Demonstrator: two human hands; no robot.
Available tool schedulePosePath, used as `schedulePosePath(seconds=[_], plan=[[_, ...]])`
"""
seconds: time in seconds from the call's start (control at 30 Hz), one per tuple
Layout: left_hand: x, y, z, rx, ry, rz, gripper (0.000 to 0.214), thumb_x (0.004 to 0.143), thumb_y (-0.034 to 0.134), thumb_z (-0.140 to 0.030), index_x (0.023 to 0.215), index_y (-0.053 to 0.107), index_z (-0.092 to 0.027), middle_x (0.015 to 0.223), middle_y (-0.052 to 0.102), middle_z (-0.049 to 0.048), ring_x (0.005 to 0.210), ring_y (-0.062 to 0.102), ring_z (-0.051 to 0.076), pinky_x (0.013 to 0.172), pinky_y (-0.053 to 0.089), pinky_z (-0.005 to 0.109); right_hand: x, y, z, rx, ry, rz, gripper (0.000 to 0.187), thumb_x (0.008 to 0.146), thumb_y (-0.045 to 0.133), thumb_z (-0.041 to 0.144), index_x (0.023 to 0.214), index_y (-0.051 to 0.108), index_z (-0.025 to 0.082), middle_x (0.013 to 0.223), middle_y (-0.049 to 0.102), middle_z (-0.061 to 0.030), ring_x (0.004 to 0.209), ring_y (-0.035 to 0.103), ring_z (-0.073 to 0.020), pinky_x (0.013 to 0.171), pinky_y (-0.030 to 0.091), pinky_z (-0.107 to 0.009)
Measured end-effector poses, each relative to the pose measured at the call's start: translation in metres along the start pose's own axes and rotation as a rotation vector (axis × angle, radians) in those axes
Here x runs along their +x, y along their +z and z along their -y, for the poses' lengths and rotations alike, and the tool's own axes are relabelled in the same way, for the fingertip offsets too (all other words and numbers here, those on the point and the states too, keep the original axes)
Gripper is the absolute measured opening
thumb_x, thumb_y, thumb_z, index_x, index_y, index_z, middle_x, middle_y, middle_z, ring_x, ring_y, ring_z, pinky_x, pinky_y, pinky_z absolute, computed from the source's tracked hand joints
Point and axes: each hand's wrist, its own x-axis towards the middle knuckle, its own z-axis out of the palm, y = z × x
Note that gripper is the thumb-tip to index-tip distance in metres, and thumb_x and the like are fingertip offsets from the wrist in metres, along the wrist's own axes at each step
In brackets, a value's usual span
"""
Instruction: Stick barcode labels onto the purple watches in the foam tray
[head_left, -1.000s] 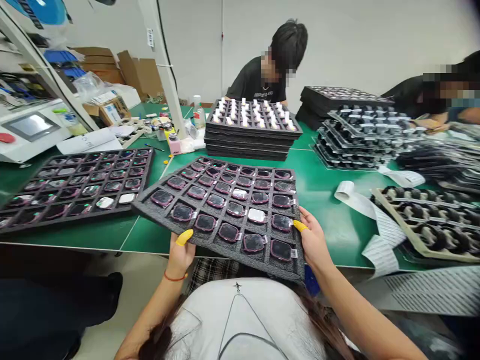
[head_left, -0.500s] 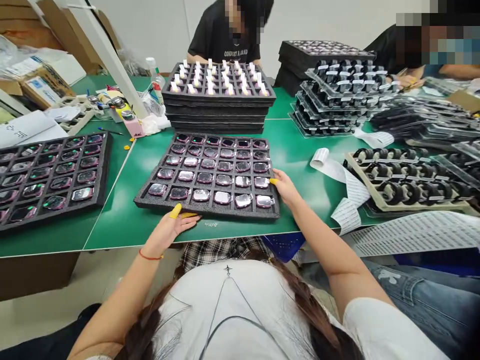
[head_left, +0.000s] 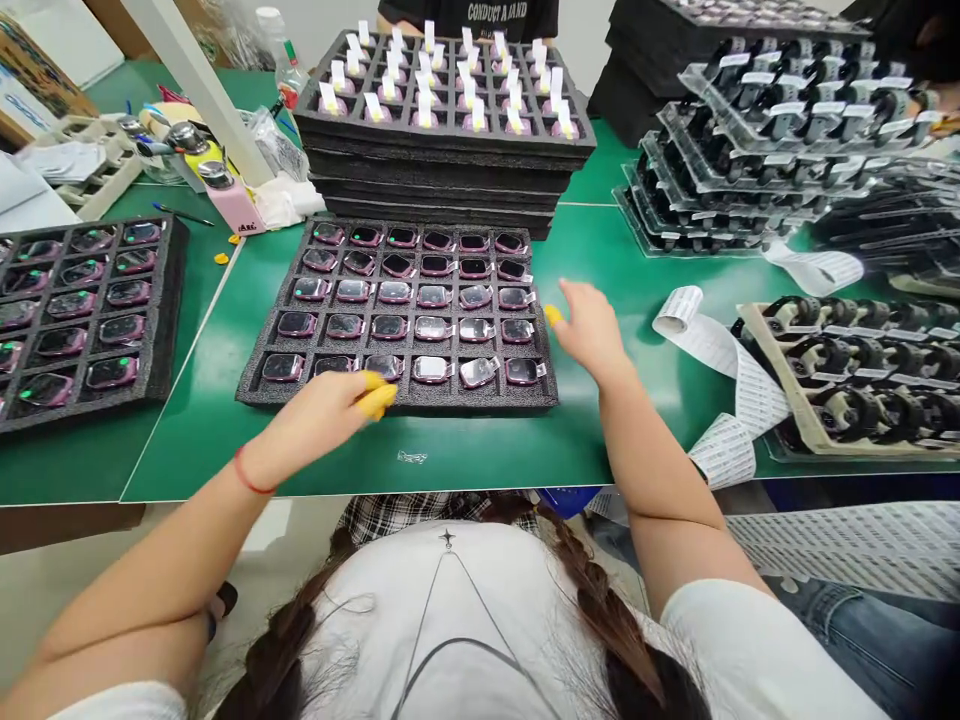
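Observation:
A black foam tray [head_left: 480,398] lies in front of me, its compartments holding smartwatches with dark screens and pink-purple cases. Over its front edge is my left hand [head_left: 319,410], yellow finger covers on thumb and forefinger. Those two fingertips are close together but slightly apart beside a smartwatch [head_left: 384,368] in the front row; whether they touch it I cannot tell. Just off the tray's right side hovers my right hand [head_left: 592,328], fingers apart and holding nothing, with one yellow finger cover showing.
Another watch tray [head_left: 174,300] lies at left. Behind stand stacked foam trays [head_left: 442,165], the top one holding white-tabbed items. At right are clear plastic trays [head_left: 720,180] of black-strapped watches, a beige tray [head_left: 806,410] and curled label strips [head_left: 716,365]. A pink bottle [head_left: 236,208] stands back left.
My left hand has come from beneath the tray's front edge to above it. My right hand has let go of the tray's right side. The tray now lies flatter and squarer; the view has shifted.

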Motion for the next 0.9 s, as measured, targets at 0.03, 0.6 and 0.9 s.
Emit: schedulePosePath(seconds=[0.03,0.6,0.9], plan=[[0.010,0.009,-0.021,0.178,0.152,-0.146,0.026,0.095,0.050,-0.035,0.095,0.071,-0.019,0.098,0.071,0.0064,0.090,0.065,0.023,0.082,0.051,0.035,-0.005,0.001,0.006,-0.048,-0.065,-0.042,0.050,0.073,0.059,0.013,0.123,0.059,0.015,0.142,0.052,-0.0155,0.138,0.037,-0.0348,0.119,0.020,-0.056],[0.066,0.056,-0.019,-0.770,0.223,0.132,0.051,0.087,0.054,-0.019,0.135,0.035,-0.021,0.100,0.063,0.0044,0.079,0.069,0.013,0.071,0.059,0.029,-0.054,0.054,0.022,0.170,-0.276,0.410,0.015,0.084,0.063,0.032,0.089,0.070,0.019,0.090,0.068,-0.0045,0.078,0.061,-0.0146,0.067,0.049,-0.028],[0.051,0.072,-0.012,-0.065,0.474,-0.348,0.034,0.088,0.062,-0.027,0.120,0.055,-0.018,0.117,0.060,0.0103,0.111,0.056,0.023,0.093,0.051,0.041,-0.071,0.075,0.022,0.148,-0.616,0.247,0.010,0.083,0.066,0.012,0.081,0.062,0.021,0.082,0.061,-0.0007,0.080,0.059,-0.0138,0.074,0.050,-0.031]])
